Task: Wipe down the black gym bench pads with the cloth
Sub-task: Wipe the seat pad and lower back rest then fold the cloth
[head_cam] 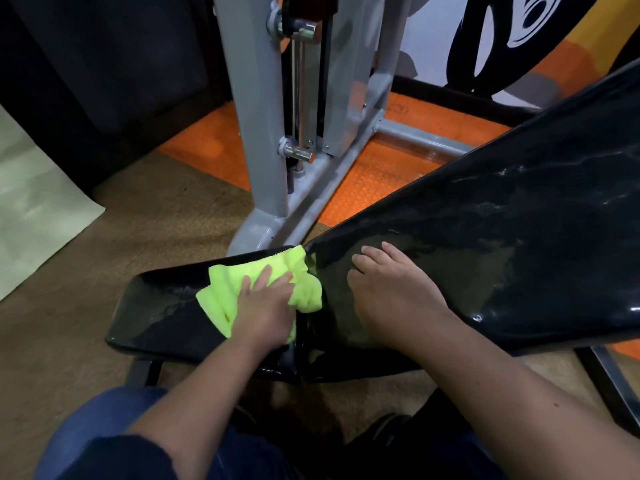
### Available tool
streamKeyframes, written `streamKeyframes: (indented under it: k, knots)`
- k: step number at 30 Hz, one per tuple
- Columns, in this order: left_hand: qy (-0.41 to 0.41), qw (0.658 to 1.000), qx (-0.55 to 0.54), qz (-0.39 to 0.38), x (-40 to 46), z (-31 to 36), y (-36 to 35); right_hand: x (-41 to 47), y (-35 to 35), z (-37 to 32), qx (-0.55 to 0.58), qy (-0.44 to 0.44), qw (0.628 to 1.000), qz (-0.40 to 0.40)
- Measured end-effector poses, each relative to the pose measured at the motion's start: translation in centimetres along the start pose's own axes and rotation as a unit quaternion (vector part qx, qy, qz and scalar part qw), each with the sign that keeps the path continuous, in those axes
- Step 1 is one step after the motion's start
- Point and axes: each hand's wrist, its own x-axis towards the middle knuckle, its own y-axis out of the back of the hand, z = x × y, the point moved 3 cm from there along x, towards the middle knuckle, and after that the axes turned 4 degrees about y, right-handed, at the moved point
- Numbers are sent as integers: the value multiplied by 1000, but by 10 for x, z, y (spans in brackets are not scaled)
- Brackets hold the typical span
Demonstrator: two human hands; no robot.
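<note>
A bright yellow-green cloth [225,292] lies bunched on the black seat pad [156,313], reaching the gap to the back pad. My left hand [265,306] presses flat on the cloth with fingers spread. The long black back pad [519,220] slopes up to the right, glossy with wet streaks. On its lower end rests my right hand [391,289], palm down and fingers apart, holding nothing.
A grey steel machine frame [263,133] with chrome pins stands just behind the seat pad on orange rubber flooring [374,174]. Brown carpet [138,220] covers the floor at left. The bench's dark metal leg [613,382] shows at lower right. My knees are below.
</note>
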Motion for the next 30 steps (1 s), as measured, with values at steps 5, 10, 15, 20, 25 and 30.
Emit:
streamKeyframes:
  k: [5,10,15,20,25,30]
  knots:
    - [-33,999,-14,-32,-13,-14,-5,-1,0,0,1,2,1000,-7]
    - [-1,1000,-24,6,-20,4,-9,1,3,-1,1,-2,1000,-13]
    - [-3,1000,-29,-12,-19,-15,-7,1,5,-1,2,0,1000,-22]
    - [-36,999,-1,-27,-46,-7,-22,0,5,-1,-2,1,1000,-27]
    - [6,999,-41,-2,-36,-7,-10,-1,6,-1,3,-3,1000,-12]
    - [-51,998,-20,-39,-53,-19,-20,-1,2,0,9,-6,1000,-5]
